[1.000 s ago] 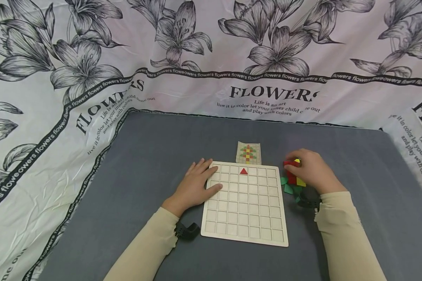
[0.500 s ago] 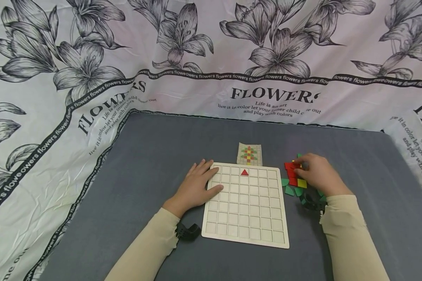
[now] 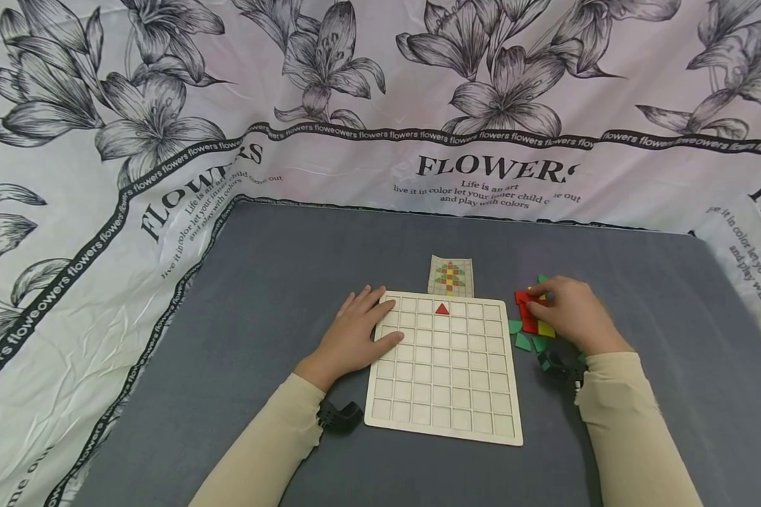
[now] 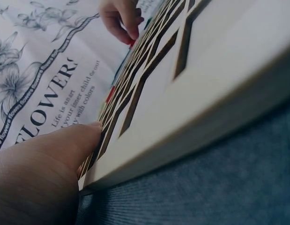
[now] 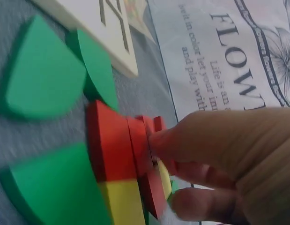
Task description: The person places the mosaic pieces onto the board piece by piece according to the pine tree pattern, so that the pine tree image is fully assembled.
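A pale wooden board (image 3: 444, 380) with a grid of square recesses lies on the grey table. One red triangle tile (image 3: 442, 309) sits in its top row. My left hand (image 3: 349, 341) rests flat over the board's upper left edge, fingers spread; its thumb (image 4: 84, 138) lies on the rim. Right of the board, my right hand (image 3: 573, 310) is at a pile of coloured tiles, thumb and fingers pinching a red tile (image 5: 159, 123), partly hidden by the thumb. Other red tiles (image 5: 112, 140) and a yellow tile (image 5: 123, 201) lie against it. Several green curved tiles (image 5: 44, 70) surround them.
A small pattern card (image 3: 452, 276) with a coloured tree-like design lies just beyond the board's far edge. Flower-printed cloth (image 3: 336, 169) borders the grey table (image 3: 266, 282) at the back and left. Black wrist mounts (image 3: 339, 417) sit on both forearms.
My right hand has shifted slightly right over the tile pile, uncovering more red and green tiles, then stays almost in place. The left hand and the board hold still.
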The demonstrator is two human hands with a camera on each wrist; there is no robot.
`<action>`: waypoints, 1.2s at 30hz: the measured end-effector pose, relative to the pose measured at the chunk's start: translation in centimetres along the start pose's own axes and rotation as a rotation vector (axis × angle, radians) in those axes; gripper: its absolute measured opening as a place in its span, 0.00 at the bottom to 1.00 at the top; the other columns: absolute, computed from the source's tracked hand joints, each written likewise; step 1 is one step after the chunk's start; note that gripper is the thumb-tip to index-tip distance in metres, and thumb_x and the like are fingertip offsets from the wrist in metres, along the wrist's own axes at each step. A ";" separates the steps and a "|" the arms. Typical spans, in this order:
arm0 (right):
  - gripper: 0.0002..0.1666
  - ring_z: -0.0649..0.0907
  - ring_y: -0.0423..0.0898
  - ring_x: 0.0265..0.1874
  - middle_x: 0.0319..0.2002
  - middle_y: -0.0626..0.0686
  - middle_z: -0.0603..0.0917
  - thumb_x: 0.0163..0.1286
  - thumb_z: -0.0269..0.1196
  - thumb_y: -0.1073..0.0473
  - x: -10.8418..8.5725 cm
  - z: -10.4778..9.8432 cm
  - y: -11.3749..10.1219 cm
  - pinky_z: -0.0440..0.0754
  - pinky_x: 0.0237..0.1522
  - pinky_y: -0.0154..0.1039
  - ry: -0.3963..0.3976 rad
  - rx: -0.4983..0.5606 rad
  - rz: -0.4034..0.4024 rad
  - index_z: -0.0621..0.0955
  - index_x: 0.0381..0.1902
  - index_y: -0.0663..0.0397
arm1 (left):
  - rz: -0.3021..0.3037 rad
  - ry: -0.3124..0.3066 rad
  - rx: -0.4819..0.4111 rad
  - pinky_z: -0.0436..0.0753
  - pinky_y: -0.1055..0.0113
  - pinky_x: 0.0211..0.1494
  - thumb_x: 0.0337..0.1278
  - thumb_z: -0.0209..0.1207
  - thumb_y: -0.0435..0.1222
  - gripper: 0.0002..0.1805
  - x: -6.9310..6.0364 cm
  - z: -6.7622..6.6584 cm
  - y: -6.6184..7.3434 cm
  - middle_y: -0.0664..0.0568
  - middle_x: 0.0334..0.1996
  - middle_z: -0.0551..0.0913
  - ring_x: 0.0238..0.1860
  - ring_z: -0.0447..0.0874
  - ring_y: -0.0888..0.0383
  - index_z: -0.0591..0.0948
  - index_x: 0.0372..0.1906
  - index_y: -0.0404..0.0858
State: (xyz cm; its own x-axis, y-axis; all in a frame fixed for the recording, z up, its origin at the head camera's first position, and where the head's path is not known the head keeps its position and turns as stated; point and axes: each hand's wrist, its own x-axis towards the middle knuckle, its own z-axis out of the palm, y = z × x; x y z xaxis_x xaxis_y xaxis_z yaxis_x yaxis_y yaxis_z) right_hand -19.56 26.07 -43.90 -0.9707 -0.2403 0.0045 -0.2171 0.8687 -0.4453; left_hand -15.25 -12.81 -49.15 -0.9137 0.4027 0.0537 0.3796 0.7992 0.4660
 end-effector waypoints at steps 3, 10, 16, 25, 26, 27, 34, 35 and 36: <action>0.15 0.82 0.55 0.33 0.45 0.68 0.86 0.69 0.71 0.61 0.2 0.5 -0.7 0.87 0.32 0.48 0.026 0.006 -0.026 0.89 0.49 0.69 | 0.003 0.002 -0.003 0.44 0.50 0.87 0.74 0.58 0.59 0.38 -0.1 -0.2 0.0 0.48 0.83 0.59 0.85 0.48 0.47 0.70 0.80 0.46; 0.14 0.85 0.59 0.41 0.48 0.66 0.87 0.70 0.70 0.60 0.3 1.2 -2.9 0.87 0.39 0.57 0.031 -0.007 -0.086 0.90 0.48 0.64 | 0.004 -0.003 -0.010 0.44 0.51 0.87 0.74 0.57 0.59 0.38 -0.1 -0.2 0.0 0.48 0.83 0.59 0.85 0.48 0.47 0.70 0.80 0.45; 0.12 0.78 0.48 0.30 0.44 0.58 0.87 0.69 0.73 0.58 0.3 1.7 -4.8 0.76 0.29 0.42 -0.008 0.000 -0.115 0.91 0.47 0.58 | 0.001 -0.005 -0.002 0.44 0.50 0.87 0.74 0.57 0.60 0.38 -0.1 -0.1 0.0 0.48 0.83 0.59 0.85 0.48 0.47 0.70 0.80 0.46; 0.11 0.80 0.47 0.30 0.45 0.56 0.88 0.68 0.73 0.58 0.1 2.6 -6.3 0.80 0.30 0.41 -0.007 0.020 -0.120 0.92 0.45 0.56 | 0.002 0.003 -0.005 0.44 0.50 0.87 0.74 0.58 0.59 0.38 -0.1 -0.1 0.0 0.47 0.83 0.60 0.85 0.48 0.47 0.71 0.79 0.45; 0.10 0.80 0.47 0.31 0.45 0.56 0.88 0.68 0.73 0.58 0.1 2.8 -6.4 0.81 0.31 0.41 -0.014 0.026 -0.127 0.92 0.45 0.56 | 0.001 -0.001 -0.003 0.44 0.50 0.87 0.74 0.57 0.60 0.38 -0.2 0.0 0.0 0.47 0.83 0.60 0.85 0.48 0.47 0.70 0.80 0.45; 0.10 0.80 0.46 0.31 0.45 0.56 0.87 0.68 0.73 0.58 0.1 2.9 -6.5 0.80 0.32 0.41 -0.018 0.027 -0.136 0.92 0.44 0.56 | 0.000 -0.003 -0.003 0.44 0.50 0.87 0.74 0.57 0.60 0.38 -0.2 0.0 0.0 0.47 0.83 0.60 0.85 0.48 0.47 0.70 0.80 0.45; 0.08 0.82 0.47 0.35 0.43 0.52 0.87 0.67 0.75 0.59 0.0 3.8 -7.5 0.85 0.37 0.45 -0.010 0.012 -0.222 0.92 0.42 0.54 | 0.000 -0.003 -0.006 0.44 0.50 0.87 0.74 0.57 0.60 0.38 -0.1 0.0 0.0 0.48 0.83 0.59 0.85 0.47 0.47 0.70 0.80 0.46; 0.08 0.82 0.47 0.35 0.43 0.52 0.87 0.67 0.75 0.59 0.0 3.9 -7.7 0.86 0.38 0.45 -0.008 0.006 -0.234 0.92 0.42 0.54 | -0.002 -0.005 -0.005 0.43 0.51 0.87 0.74 0.57 0.60 0.38 -0.1 -0.1 0.0 0.48 0.83 0.59 0.85 0.47 0.48 0.70 0.80 0.46; 0.08 0.83 0.47 0.36 0.43 0.52 0.88 0.67 0.75 0.58 0.0 4.0 -8.0 0.86 0.38 0.45 -0.007 0.004 -0.242 0.92 0.42 0.54 | -0.003 -0.006 -0.003 0.43 0.51 0.87 0.74 0.57 0.60 0.38 -0.1 -0.1 0.0 0.48 0.83 0.59 0.85 0.47 0.48 0.70 0.80 0.46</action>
State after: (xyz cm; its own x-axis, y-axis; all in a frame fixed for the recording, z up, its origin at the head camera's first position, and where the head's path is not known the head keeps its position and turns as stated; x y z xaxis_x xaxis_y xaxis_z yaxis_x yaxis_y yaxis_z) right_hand -17.39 17.42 -43.91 -0.8897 -0.4442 0.1056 -0.4430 0.7839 -0.4351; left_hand -15.18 -12.92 -49.11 -0.9141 0.4028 0.0470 0.3763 0.7990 0.4690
